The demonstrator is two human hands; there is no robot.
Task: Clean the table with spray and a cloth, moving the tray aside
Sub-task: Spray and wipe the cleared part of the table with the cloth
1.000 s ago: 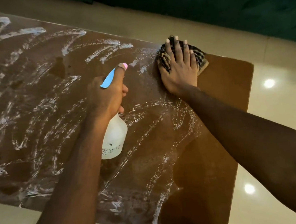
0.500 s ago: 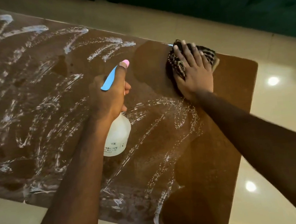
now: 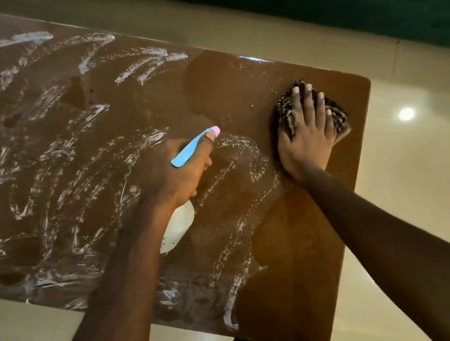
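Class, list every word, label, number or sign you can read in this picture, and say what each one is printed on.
Dark print low on the bottle: too small and blurred to read, and partly hidden behind the arm of the left hand that grips the bottle.
No other text shows on the table, the cloth or the floor.

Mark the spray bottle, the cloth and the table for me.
spray bottle (image 3: 180,224), head view, on its white body.
cloth (image 3: 287,116), head view, on its patterned left edge.
table (image 3: 303,274), head view, on a bare wiped patch.
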